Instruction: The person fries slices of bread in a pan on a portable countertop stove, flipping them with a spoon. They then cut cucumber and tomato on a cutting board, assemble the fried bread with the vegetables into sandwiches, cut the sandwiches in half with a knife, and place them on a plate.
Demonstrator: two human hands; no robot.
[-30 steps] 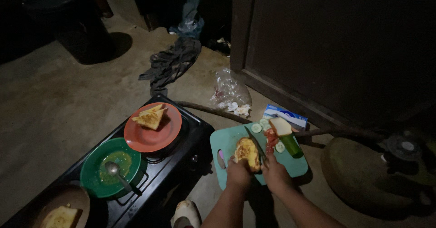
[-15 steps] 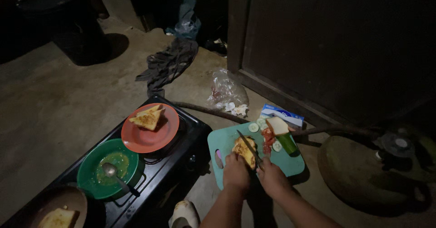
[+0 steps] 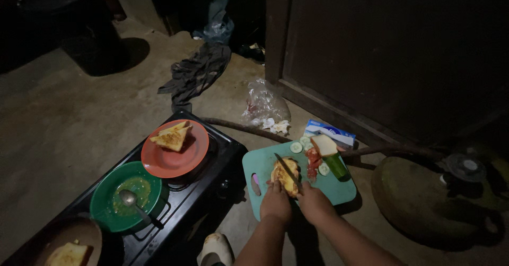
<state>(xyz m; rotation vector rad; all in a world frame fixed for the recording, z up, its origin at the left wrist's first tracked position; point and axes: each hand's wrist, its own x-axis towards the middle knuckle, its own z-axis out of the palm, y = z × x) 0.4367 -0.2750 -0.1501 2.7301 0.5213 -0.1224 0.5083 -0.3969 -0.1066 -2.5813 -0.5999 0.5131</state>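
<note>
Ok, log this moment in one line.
left hand: steadies toast | right hand: holds knife across toast | board: cucumber slices, tomato
</note>
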